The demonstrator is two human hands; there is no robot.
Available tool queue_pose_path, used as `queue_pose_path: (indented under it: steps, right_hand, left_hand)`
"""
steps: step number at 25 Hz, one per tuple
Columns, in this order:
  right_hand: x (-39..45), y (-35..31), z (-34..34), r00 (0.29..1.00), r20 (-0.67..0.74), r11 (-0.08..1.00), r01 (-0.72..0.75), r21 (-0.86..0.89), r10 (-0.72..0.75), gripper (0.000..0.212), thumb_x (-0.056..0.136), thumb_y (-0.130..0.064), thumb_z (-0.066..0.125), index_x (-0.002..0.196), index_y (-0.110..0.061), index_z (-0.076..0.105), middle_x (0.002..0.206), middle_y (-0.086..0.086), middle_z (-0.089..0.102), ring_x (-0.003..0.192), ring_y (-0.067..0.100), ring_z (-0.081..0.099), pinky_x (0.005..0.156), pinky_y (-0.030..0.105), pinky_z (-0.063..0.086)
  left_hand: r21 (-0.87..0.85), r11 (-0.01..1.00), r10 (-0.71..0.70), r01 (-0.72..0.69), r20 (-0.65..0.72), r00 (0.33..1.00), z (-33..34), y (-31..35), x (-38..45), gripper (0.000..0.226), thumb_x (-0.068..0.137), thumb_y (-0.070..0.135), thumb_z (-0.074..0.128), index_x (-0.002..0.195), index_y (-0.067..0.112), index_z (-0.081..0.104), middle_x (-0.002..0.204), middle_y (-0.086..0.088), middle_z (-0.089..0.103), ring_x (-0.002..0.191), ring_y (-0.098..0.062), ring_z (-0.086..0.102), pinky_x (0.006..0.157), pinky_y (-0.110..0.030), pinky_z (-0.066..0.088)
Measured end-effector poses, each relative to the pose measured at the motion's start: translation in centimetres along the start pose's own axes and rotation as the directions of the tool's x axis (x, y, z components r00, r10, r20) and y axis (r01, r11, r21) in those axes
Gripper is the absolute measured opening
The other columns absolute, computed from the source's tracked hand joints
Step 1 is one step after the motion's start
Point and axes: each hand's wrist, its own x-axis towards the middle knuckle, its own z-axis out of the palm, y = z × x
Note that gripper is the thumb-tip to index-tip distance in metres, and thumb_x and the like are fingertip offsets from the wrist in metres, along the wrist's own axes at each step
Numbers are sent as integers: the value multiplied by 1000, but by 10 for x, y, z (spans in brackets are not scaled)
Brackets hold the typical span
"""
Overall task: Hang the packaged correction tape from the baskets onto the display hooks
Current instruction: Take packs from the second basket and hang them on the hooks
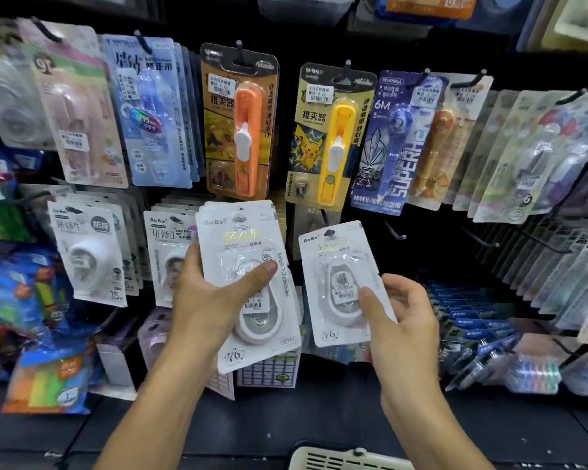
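Left hand (214, 300) gripping stack of glossy white blister packs (252, 283), long axis upright, right hand (404, 317) pinching single pack (340, 283), hang-hole uppermost.

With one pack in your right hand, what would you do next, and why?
Probably lift the single pack in the right hand so its hang hole slides onto the bare hook just above and to its right; the left hand holds the remaining stack.
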Motion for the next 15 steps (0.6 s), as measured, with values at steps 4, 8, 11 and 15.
queue_pose_path:
  steps: [4,8,11,15]
  right_hand:
    - [18,-2,14,964,195,940,-229,251,183,71,88,-3,73,145,-33,42,135,-14,56,92,8,71,82,27,55]
    - [0,6,24,873,472,984,-168,53,123,58,70,-42,89,122,-38,63,110,-14,71,89,9,74,71,21,56]
    - [-4,7,24,912,407,995,-82,52,54,20,79,-33,84,92,-26,71,87,2,74,73,17,69,60,26,56]
    - [1,-5,13,931,344,986,-155,66,123,29,90,-40,68,107,-17,60,80,13,72,56,23,61,41,32,50]
  left_hand:
    - [27,1000,-13,13,-9,1000,0,-3,-1,58,62,26,95,110,34,63,96,15,80,86,-10,78,77,-38,61]
    - [47,998,-38,35,54,998,8,-7,-4,69,58,26,98,118,26,64,99,9,80,89,-13,78,74,-35,63]
    - [-6,994,-106,110,206,973,9,-9,-5,75,52,36,98,119,25,66,105,2,81,95,-20,78,72,-34,64]
    - [-55,984,-145,168,284,948,4,-10,-4,66,57,39,99,116,35,69,112,2,79,101,-19,77,74,-30,64]
